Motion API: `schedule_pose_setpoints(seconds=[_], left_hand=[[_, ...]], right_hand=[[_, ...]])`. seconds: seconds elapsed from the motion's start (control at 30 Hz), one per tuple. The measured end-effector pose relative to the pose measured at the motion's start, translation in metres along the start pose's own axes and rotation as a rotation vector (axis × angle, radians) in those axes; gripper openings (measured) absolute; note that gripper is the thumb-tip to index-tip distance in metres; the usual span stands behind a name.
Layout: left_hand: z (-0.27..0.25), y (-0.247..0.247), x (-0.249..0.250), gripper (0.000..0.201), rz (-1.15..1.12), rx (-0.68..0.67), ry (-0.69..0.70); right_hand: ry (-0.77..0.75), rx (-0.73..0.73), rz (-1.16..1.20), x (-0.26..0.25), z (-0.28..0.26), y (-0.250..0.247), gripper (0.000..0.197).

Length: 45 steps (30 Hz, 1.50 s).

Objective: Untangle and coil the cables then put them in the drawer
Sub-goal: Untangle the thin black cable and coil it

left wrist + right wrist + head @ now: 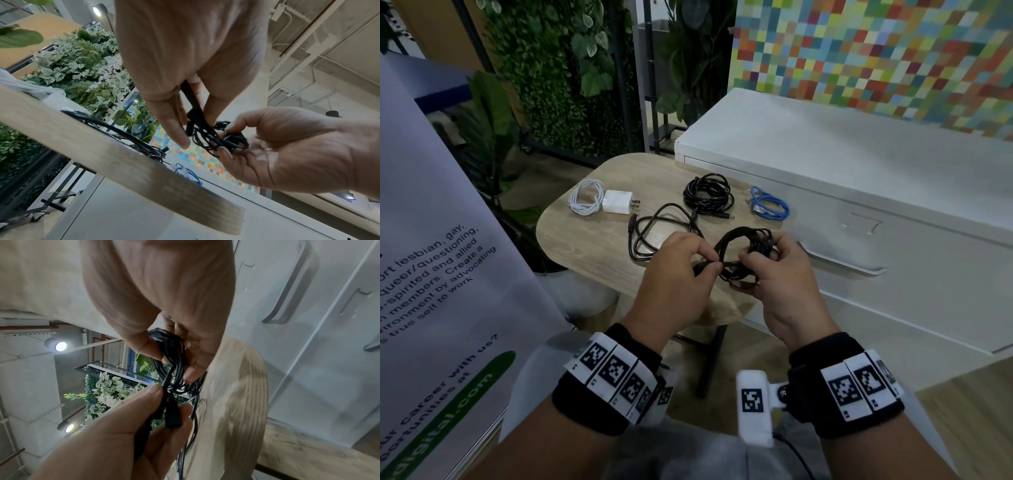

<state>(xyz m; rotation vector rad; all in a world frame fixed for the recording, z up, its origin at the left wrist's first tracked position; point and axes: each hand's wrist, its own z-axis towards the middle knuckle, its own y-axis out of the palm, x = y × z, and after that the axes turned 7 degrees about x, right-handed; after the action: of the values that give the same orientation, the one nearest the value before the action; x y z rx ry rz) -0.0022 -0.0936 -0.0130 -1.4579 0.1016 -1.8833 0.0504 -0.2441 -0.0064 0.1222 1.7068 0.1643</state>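
Both hands hold a black cable bundle [739, 255] above the front of the wooden table [592, 253]. My left hand [714, 262] pinches the cable's plug end [193, 104] between thumb and fingers. My right hand [755, 260] grips the coiled loops [170, 368], fingers curled round them. A loose black cable [654, 233] sprawls on the table just beyond my left hand. Further back lie a coiled black cable [708, 193], a coiled blue cable [770, 207] and a coiled white cable [585, 202] beside a white charger [618, 202]. The white drawer cabinet [859, 178] stands to the right, its drawers closed.
A drawer handle [839, 262] juts out close to my right hand. A printed banner [448, 274] stands at the left. Leafy plants [558, 85] and a dark metal frame fill the space behind the table.
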Motion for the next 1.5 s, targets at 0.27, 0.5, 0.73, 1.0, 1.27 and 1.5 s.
schedule_pose_setpoints(seconds=[0.27, 0.5, 0.73, 1.0, 1.27, 1.5], left_hand=[[-0.003, 0.0, 0.001, 0.017, 0.031, -0.12, -0.07], [-0.003, -0.007, 0.002, 0.013, -0.031, -0.119, -0.072], [-0.016, 0.004, -0.001, 0.015, -0.032, -0.218, -0.151], [-0.008, -0.003, -0.001, 0.015, -0.043, -0.283, -0.178], [-0.014, 0.001, 0.007, 0.031, -0.261, -0.176, -0.26], [-0.01, 0.011, 0.01, 0.07, -0.421, -0.27, -0.23]], right_hand=[[0.01, 0.029, 0.158, 0.001, 0.002, -0.003, 0.038], [0.031, 0.032, 0.463, -0.004, 0.003, -0.005, 0.038], [0.024, 0.035, 0.548, -0.01, 0.005, -0.007, 0.048], [-0.015, 0.02, 0.616, -0.019, 0.007, -0.018, 0.048], [-0.116, -0.103, 0.418, -0.018, -0.001, -0.006, 0.046], [-0.103, -0.181, 0.353, -0.016, -0.007, 0.005, 0.044]])
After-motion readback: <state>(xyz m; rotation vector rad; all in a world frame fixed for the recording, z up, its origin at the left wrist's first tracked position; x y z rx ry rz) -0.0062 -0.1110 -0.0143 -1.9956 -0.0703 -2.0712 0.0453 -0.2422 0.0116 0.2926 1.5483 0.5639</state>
